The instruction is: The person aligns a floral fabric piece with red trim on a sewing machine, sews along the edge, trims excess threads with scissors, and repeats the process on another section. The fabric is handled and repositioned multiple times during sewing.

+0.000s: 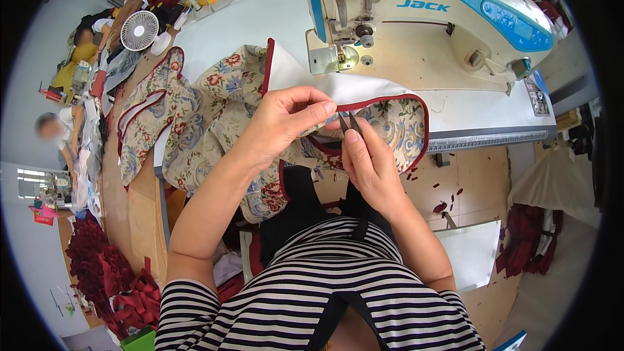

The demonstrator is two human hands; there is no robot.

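Observation:
A floral fabric piece [221, 97] with dark red bound edges and a white backing spreads over the sewing table and hangs off its front. My left hand [283, 120] pinches its red-trimmed edge between thumb and fingers. Close by on the right, my right hand [372, 166] is closed around small dark thread snips [351, 121]. Their two blade tips point up, slightly apart, at the bound edge beside my left fingertips. The lower part of the snips is hidden in my palm. Just beyond stands a white and blue sewing machine [416, 5], its needle area away from my hands.
The table's front edge [481, 138] carries a ruler strip. A small white fan [139, 30] and clutter stand at the far left, near two people at work. Dark red fabric strips [133, 299] are heaped at lower left. Red scraps [440, 207] dot the floor at right.

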